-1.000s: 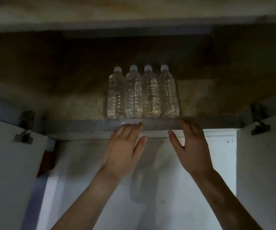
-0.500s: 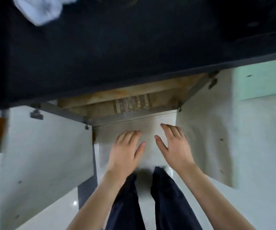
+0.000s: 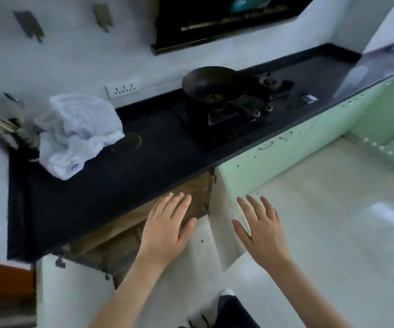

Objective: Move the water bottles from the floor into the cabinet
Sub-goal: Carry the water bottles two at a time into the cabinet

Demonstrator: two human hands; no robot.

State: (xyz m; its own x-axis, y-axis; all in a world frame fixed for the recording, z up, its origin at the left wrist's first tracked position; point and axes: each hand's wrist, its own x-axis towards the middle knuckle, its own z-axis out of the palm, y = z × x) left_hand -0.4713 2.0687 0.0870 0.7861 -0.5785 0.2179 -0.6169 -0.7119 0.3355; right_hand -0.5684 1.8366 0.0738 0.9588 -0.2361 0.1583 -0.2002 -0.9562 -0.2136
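Note:
The cabinet [image 3: 120, 242] under the black countertop [image 3: 144, 181] stands open, and part of its brown inside shows. The bottles inside it are hidden by the counter's edge. My left hand [image 3: 167, 230] hovers flat and empty in front of the opening. My right hand [image 3: 262, 230], also flat and empty, is next to the edge of the open right door [image 3: 224, 237]. Far right, a blurred row of several clear water bottles [image 3: 390, 155] with white caps stands on the floor by the green cabinets.
A white plastic bag [image 3: 80, 133], a dark wok [image 3: 212, 84] and a gas stove [image 3: 257, 107] sit on the counter. The left cabinet door [image 3: 73, 294] is swung out. Pale green cabinet fronts [image 3: 286, 157] run to the right above a light tiled floor [image 3: 333, 233].
The view has risen from inside the cabinet to above the counter. Both hands have pulled back from the shelf edge and stay empty. The row of bottles in the cabinet has gone out of sight.

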